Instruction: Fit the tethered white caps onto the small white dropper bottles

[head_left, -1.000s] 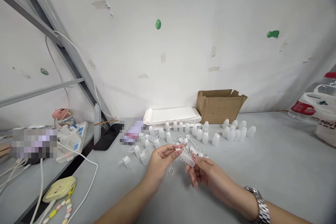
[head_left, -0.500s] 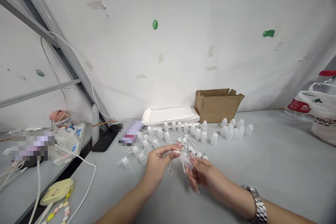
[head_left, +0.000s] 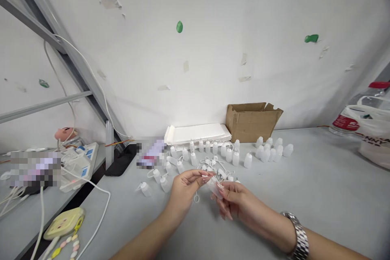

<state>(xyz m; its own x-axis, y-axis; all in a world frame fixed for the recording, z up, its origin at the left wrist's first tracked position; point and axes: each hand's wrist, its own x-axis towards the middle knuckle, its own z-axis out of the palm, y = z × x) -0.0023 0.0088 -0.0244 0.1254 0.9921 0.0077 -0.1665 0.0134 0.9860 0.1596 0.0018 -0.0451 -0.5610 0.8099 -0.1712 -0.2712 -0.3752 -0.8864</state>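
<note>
Yellow case [head_left: 63, 223] well left of the grip, small bottles [head_left: 165, 185] closer in; left hand [head_left: 184, 187] pinches the held bottle's [head_left: 213, 187] left end, loose caps [head_left: 222, 174] crowding just behind, right hand [head_left: 239, 199] clasping its other end; box [head_left: 252, 126] beyond, more bottles [head_left: 265, 155] rightward.

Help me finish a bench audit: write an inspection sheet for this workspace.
Surface: flat grey tabletop
Work items: one small translucent white plastic bottle, held; similar bottles beyond; loose white plastic looped pieces
Clutter: brown rectangular cardboard box; stack of flat white packs; pale-yellow rounded case
Hands: left hand pinches the bottle's upper end; right hand grips its lower end
Cables: thin white cables, bunched at left
Surroundings: white wall with torn tape and green patches
</note>
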